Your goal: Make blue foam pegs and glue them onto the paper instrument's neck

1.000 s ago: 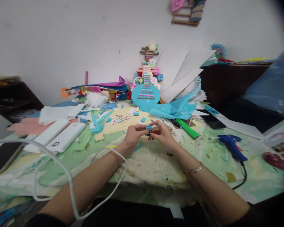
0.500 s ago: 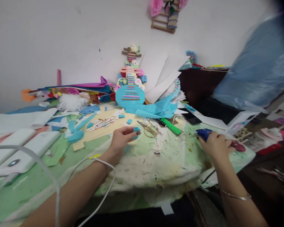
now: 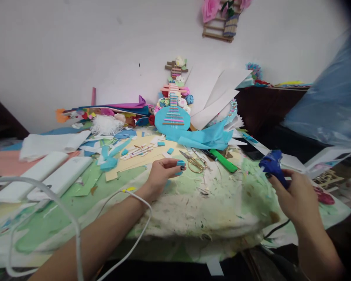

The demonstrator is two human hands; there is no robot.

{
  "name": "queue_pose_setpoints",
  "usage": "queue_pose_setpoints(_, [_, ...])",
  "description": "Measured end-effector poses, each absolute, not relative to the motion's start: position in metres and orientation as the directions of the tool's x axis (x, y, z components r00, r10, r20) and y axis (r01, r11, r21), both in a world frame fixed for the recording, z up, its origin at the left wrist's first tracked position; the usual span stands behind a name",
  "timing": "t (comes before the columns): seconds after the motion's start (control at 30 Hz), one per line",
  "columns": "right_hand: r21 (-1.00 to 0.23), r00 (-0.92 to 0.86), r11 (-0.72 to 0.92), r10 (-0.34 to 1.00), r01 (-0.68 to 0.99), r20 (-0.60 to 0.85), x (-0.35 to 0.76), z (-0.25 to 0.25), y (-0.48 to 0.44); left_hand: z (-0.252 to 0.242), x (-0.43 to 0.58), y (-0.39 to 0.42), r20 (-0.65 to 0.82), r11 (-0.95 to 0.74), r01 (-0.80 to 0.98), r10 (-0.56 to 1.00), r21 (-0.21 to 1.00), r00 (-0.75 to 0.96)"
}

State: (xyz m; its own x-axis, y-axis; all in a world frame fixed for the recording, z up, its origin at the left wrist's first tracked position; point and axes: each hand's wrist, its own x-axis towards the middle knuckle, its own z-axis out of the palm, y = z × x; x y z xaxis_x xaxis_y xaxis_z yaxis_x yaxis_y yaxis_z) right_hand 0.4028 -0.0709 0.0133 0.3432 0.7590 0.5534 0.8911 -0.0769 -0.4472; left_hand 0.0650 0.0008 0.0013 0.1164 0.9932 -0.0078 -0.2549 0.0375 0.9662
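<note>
My left hand (image 3: 160,175) pinches a small light-blue piece (image 3: 180,162) between thumb and fingertips, above the table's middle. Beside those fingers lie gold-handled scissors (image 3: 196,164) with the blades pointing away to the left. Over at the right, my right hand (image 3: 300,197) is closed around a blue glue gun (image 3: 272,163), lifted off the table with its nozzle to the left. A dark cord (image 3: 276,229) runs below that hand. Small blue pieces (image 3: 170,151) like the pinched one lie beyond the left hand, near several thin paper rolls (image 3: 137,152).
A blue lute-shaped paper craft (image 3: 172,119) stands against the wall. Blue crepe paper (image 3: 204,136), a green knife-like tool (image 3: 224,160) and a dark phone (image 3: 251,150) lie around it. White power banks (image 3: 61,177) sit at left, and a white cable (image 3: 146,222) crosses my left forearm.
My right hand has raised the glue gun from the table and turned it upright. The left hand keeps its pinch. The whole view has shifted, so things appear farther right.
</note>
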Motion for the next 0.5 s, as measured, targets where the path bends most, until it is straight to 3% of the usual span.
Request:
queue_pose_setpoints(0.07, [-0.811, 0.340, 0.169, 0.846, 0.560, 0.411, 0.364, 0.018, -0.088, 0.002, 0.065, 0.000, -0.007, 0.035, -0.244, 0.993, 0.969, 0.118])
queue_pose_setpoints(0.1, [-0.911, 0.265, 0.254, 0.900, 0.325, 0.345, 0.344, 0.020, -0.095, 0.003, 0.065, -0.001, -0.004, 0.033, -0.241, 0.993, 0.970, 0.119])
queue_pose_setpoints(0.17, [-0.977, 0.083, 0.194, 0.979, -0.091, 0.187, 0.305, 0.021, -0.105, 0.004, 0.065, -0.002, 0.010, 0.016, -0.235, 0.994, 0.972, 0.111])
queue_pose_setpoints(0.23, [-0.934, -0.072, 0.075, 0.992, -0.348, 0.106, 0.276, 0.018, -0.109, 0.006, 0.065, -0.003, 0.041, -0.017, -0.227, 0.994, 0.974, 0.100])
queue_pose_setpoints(0.33, [-0.869, -0.189, -0.017, 0.978, -0.495, 0.089, 0.252, 0.007, -0.108, 0.008, 0.066, -0.004, 0.081, -0.057, -0.222, 0.992, 0.973, 0.102])
queue_pose_setpoints(0.5, [-0.899, -0.199, 0.011, 0.974, -0.439, 0.109, 0.242, -0.008, -0.107, 0.007, 0.067, -0.005, 0.111, -0.088, -0.206, 0.988, 0.974, 0.103])
